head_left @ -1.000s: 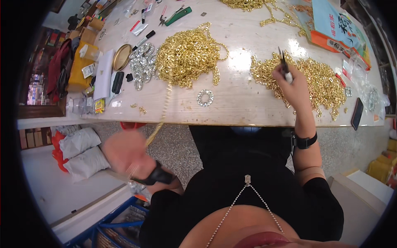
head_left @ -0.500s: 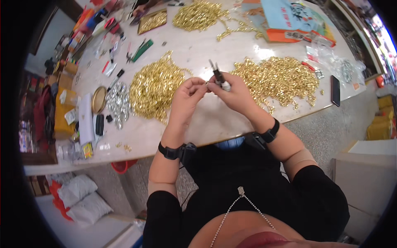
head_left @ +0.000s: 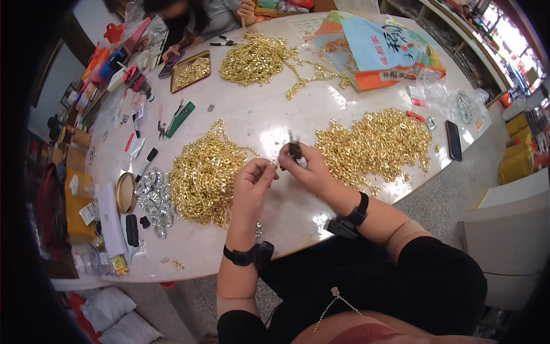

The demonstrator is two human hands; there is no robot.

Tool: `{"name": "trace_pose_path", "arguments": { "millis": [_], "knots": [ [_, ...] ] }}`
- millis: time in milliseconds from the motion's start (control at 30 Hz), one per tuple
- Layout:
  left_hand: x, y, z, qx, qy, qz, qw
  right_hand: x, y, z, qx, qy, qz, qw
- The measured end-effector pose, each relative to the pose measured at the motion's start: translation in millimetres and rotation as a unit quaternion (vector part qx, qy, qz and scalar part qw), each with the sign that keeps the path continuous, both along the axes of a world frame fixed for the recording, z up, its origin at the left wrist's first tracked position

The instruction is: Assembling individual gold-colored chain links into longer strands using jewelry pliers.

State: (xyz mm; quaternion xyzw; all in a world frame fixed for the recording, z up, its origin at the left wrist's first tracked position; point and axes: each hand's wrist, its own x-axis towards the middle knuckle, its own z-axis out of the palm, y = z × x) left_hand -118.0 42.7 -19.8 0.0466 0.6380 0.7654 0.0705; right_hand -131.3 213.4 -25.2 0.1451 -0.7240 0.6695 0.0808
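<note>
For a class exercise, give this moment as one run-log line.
left hand: pinched, contents unclear; right hand: gripping dark tool; gold chain heap: left of hands; gold link heap: right of hands

The plainest lettering stood on the blue and orange bag at the table's far right: large, dark, brush-like characters, with a column of smaller red characters to their left. Along its orange lower edge, a pale panel carried another short row of dark characters. Near the left edge of the table, a white label on a yellow package bore small dark print, too fine to read. A small yellow packet seemed to be printed too, though the blur left that uncertain.
</note>
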Motion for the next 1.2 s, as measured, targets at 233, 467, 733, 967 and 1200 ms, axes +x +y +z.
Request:
{"name": "trace_pose_path", "arguments": {
  "millis": [233, 467, 733, 967, 1200],
  "knots": [
    [-9.2, -5.7, -10.1, 0.093, -0.061, -0.023, 0.994, -16.1, 17.5, 59.6, 0.048, -0.001, -0.09, 0.995],
    [-14.1, -13.0, -11.3, 0.221, -0.093, -0.06, 0.969, -209.9, 71.6, 80.2, 0.364, -0.02, -0.126, 0.923],
    [-12.6, -13.8, -4.5, 0.203, -0.113, -0.08, 0.969, -358.3, 228.2, -17.8, 0.569, -0.176, -0.256, 0.761],
    [-11.2, -14.7, -3.0, 0.189, -0.124, -0.103, 0.969, -299.3, 322.4, 37.7, 0.593, -0.275, -0.384, 0.652],
    [-13.1, -13.4, -5.6, 0.171, -0.14, -0.1, 0.97, -294.5, 300.9, 10.9, 0.596, -0.272, -0.422, 0.627]
  ]
}}
